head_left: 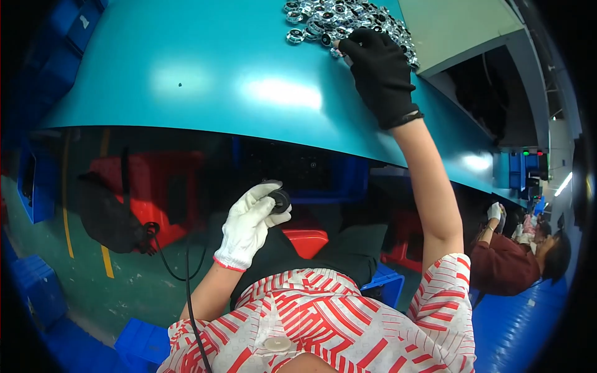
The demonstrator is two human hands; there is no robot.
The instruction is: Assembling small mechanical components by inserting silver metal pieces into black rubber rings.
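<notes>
Gloved hands work at a teal bench: the left hand point(249, 225), in a white knit glove, is held below the table edge over the person's lap, its fingers wrapped tight around a small round black part point(280, 199) that pokes out beside the thumb. Farther right, the right hand point(380, 73), in a black glove, stretches up across the teal tabletop point(217, 74), fingers spread and resting at the near edge of a heap of shiny silver-and-black round parts point(339, 22), clamped on nothing that can be seen. Below the bench sit a red crate point(168, 186) and blue bins point(37, 180) on a green floor. At far right, a co-worker point(516, 261) in a dark red top sits with gloved hands raised.
</notes>
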